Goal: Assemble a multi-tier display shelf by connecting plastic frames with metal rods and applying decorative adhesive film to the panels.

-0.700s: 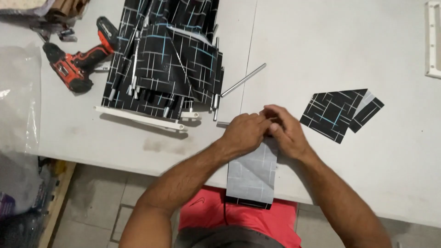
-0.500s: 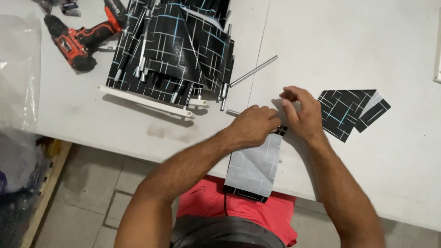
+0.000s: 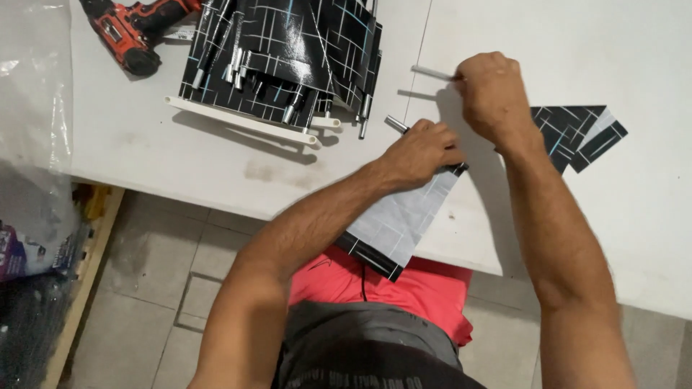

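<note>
My left hand [image 3: 422, 151] presses down on the top of a fabric piece [image 3: 400, 220], grey on its showing side with a black patterned edge, which hangs over the white table's [image 3: 144, 144] front edge. A short metal rod [image 3: 395, 124] pokes out from under this hand. My right hand [image 3: 494, 94] is raised further back and pinches a thin silver rod [image 3: 431, 72] that sticks out to the left.
A pile of black patterned fabric pieces with metal rods [image 3: 288, 57] lies on a white bar at the back. A red cordless drill [image 3: 133, 29] lies at the back left. Two cut black patterned pieces [image 3: 584, 133] lie right of my right hand. Clear plastic bags [image 3: 36, 144] hang at the left.
My right hand has come away from the fabric piece and moved up and back, drawing the thin silver rod with it. My left hand has stayed on the fabric.
</note>
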